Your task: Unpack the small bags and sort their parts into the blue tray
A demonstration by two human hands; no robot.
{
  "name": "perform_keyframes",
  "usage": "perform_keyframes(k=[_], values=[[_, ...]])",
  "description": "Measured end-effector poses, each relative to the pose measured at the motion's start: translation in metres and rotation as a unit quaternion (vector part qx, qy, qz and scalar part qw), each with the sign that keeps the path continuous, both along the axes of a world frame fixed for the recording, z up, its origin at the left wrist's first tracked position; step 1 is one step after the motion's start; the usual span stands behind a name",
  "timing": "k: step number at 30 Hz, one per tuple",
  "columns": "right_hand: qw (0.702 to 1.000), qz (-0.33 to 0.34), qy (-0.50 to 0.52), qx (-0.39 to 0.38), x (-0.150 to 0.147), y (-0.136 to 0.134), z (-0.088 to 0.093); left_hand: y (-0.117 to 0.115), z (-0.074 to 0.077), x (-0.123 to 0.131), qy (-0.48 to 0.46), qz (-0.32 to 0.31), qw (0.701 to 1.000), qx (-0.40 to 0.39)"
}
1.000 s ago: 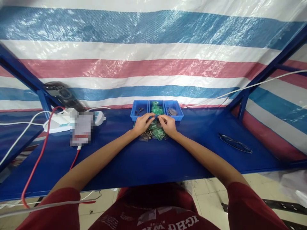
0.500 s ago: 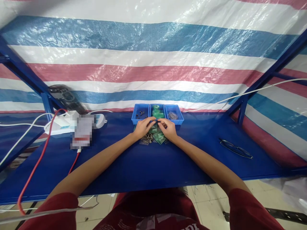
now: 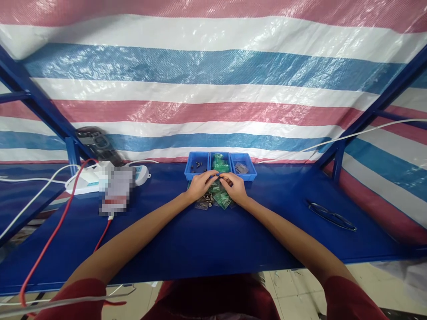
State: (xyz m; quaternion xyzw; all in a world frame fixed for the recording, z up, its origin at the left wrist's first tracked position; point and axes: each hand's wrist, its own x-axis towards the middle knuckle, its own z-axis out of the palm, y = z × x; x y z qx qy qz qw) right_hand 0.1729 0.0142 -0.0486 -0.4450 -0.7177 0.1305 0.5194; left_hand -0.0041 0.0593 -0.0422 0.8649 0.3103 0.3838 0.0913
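My left hand (image 3: 200, 185) and my right hand (image 3: 235, 186) meet fingertip to fingertip just in front of three blue bins. Both are closed in a pinch; whatever sits between the fingertips is too small and dark to name. Beneath them lies a pile of small green packets (image 3: 223, 199) and small metallic parts (image 3: 209, 198). Dark little parts lie in the left bin (image 3: 191, 175). Green packets fill much of the middle bin (image 3: 220, 155), and greyish clear pieces lie in the right bin (image 3: 248, 176).
Eyeglasses (image 3: 332, 216) rest on the blue table (image 3: 200, 244) at the right. To the left are a white power strip (image 3: 78, 186), a blurred-out device (image 3: 116, 191) and a red cable (image 3: 60, 226). A striped tarp (image 3: 213, 113) hangs behind, between blue frame posts (image 3: 338, 160).
The whole view has shifted, so the table and bins appear slightly lower. My hands stay together over the pile, with only slight finger movement.
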Motion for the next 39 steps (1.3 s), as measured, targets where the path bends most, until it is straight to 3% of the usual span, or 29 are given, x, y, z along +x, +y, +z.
perform_keyframes(k=[10, 23, 39], values=[[1.000, -0.008, 0.007, -0.004, 0.000, -0.001, 0.003, -0.006, 0.008, 0.001, -0.006, -0.003, 1.000, 0.011], [0.994, -0.004, 0.082, -0.071, 0.001, -0.003, 0.008, -0.002, 0.006, 0.004, -0.042, -0.037, 0.998, -0.014], [0.994, 0.011, 0.050, -0.094, 0.000, -0.006, 0.015, -0.002, 0.010, 0.000, -0.068, -0.031, 0.996, -0.056]])
